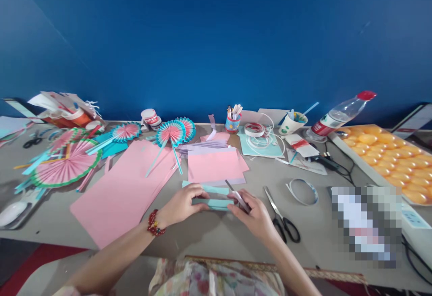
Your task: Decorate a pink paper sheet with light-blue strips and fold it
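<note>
My left hand (pixel 185 205), with a red bead bracelet (pixel 154 224) at its wrist, pinches the left end of a folded teal paper strip (pixel 219 204). The strip's right end is between the fingers of my right hand (pixel 253 213). A slim knife (pixel 239 197), which looks like a utility knife, is also held in that hand, pointing up and left. Behind the strip lies another teal paper piece (pixel 216 190) on the table. Pink paper sheets (pixel 213 164) are stacked just beyond. Black-handled scissors (pixel 281 217) rest beside my right hand.
Large pink sheets (pixel 124 192) and folded paper fans (pixel 69 163) (pixel 170 134) cover the left side. At the back stand a pen cup (pixel 232 123) and a paper cup (pixel 293 123). A plastic bottle (pixel 340 116), tape roll (pixel 303 191) and tray of orange balls (pixel 388 156) are right.
</note>
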{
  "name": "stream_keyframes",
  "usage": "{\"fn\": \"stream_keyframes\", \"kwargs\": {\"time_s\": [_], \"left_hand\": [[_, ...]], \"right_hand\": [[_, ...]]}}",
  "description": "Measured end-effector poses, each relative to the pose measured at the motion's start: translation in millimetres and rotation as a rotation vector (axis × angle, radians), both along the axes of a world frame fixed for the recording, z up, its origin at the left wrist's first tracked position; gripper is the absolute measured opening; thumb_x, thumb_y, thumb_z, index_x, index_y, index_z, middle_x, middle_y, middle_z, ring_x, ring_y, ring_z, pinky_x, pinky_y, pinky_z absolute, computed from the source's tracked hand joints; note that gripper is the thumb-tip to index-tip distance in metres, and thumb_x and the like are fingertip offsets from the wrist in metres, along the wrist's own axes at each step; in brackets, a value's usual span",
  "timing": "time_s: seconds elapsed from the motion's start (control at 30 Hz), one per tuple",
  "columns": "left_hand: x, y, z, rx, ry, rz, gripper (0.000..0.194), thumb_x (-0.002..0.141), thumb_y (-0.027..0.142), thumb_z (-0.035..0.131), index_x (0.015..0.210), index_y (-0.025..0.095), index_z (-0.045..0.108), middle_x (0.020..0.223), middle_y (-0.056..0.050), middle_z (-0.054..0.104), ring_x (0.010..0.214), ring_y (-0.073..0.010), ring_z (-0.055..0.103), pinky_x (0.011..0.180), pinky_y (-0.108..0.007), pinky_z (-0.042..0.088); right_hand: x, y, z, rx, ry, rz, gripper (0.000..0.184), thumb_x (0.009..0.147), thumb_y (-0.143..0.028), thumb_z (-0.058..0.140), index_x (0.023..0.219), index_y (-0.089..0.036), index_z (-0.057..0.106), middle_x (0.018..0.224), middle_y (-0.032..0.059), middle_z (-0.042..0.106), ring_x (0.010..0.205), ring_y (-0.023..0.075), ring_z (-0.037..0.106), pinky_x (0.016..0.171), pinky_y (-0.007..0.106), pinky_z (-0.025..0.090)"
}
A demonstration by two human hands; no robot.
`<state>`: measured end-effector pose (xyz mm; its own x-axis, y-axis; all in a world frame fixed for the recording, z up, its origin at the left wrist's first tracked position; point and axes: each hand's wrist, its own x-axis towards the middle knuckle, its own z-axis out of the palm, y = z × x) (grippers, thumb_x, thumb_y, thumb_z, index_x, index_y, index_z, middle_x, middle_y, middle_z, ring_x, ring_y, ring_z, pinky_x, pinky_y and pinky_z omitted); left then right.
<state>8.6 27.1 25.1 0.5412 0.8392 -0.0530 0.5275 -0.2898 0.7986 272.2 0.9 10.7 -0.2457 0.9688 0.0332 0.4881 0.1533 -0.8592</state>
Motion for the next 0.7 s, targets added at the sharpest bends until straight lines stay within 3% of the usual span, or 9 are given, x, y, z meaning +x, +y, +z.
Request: {"fn": "stream_keyframes", "kwargs": {"time_s": [0.23, 0.4, 0.5, 0.57, 0.63, 0.7], "left_hand": [[3, 4, 0.3, 0.003, -0.011, -0.031, 0.012, 0.087, 0.027, 0.073, 0.097, 0.019, 0.070, 0.094, -0.002, 0.067, 0.089, -0.0182, 0.062, 0.081, -0.028, 0.046], [9, 4, 3.8, 0.193, -0.012, -0.018, 0.021, 0.088, 0.023, 0.072, 0.108, 0.021, 0.067, 0.106, -0.005, 0.066, 0.102, -0.0204, 0.061, 0.090, -0.031, 0.047], [10, -2, 6.4, 0.438, -0.014, 0.137, 0.022, 0.092, 0.023, 0.066, 0.114, 0.021, 0.064, 0.113, -0.008, 0.061, 0.108, -0.0223, 0.056, 0.094, -0.035, 0.046], [9, -8, 8.1, 0.545, -0.037, 0.240, 0.010, 0.095, 0.024, 0.060, 0.102, 0.020, 0.064, 0.105, -0.008, 0.061, 0.102, -0.0218, 0.056, 0.091, -0.036, 0.046], [9, -15, 8.3, 0.508, -0.082, 0.268, 0.014, 0.097, 0.026, 0.055, 0.087, 0.019, 0.062, 0.090, -0.006, 0.061, 0.091, -0.0198, 0.057, 0.087, -0.035, 0.046], [13, -19, 5.6, 0.281, -0.156, 0.233, 0.021, 0.099, 0.031, 0.053, 0.085, 0.018, 0.061, 0.083, -0.004, 0.062, 0.083, -0.0178, 0.059, 0.081, -0.032, 0.048]], "right_hand": [[3, 6, 4.6, 0.014, -0.026, 0.084, 0.027, 0.085, -0.043, 0.064, 0.095, -0.020, 0.071, 0.092, 0.0047, 0.066, 0.076, 0.0178, 0.060, 0.066, 0.026, 0.044], [4, 10, 7.7, 0.002, -0.068, 0.104, 0.027, 0.087, -0.043, 0.060, 0.090, -0.019, 0.071, 0.082, 0.0034, 0.067, 0.074, 0.0185, 0.061, 0.069, 0.027, 0.045], [10, 8, 7.6, 0.015, -0.026, 0.029, 0.029, 0.088, -0.045, 0.059, 0.088, -0.019, 0.071, 0.079, 0.0026, 0.066, 0.070, 0.0172, 0.060, 0.065, 0.026, 0.044], [17, 4, 5.2, 0.016, 0.014, -0.070, 0.029, 0.086, -0.047, 0.062, 0.088, -0.019, 0.071, 0.075, 0.0011, 0.065, 0.065, 0.0154, 0.057, 0.061, 0.025, 0.043], [23, -1, 1.5, 0.002, 0.080, -0.213, 0.031, 0.084, -0.050, 0.064, 0.088, -0.019, 0.071, 0.070, -0.0004, 0.062, 0.059, 0.0137, 0.052, 0.056, 0.024, 0.041], [24, -7, -1.5, -0.023, 0.183, -0.360, 0.035, 0.084, -0.053, 0.064, 0.091, -0.019, 0.069, 0.066, -0.0012, 0.059, 0.055, 0.0125, 0.048, 0.051, 0.023, 0.038]]}}
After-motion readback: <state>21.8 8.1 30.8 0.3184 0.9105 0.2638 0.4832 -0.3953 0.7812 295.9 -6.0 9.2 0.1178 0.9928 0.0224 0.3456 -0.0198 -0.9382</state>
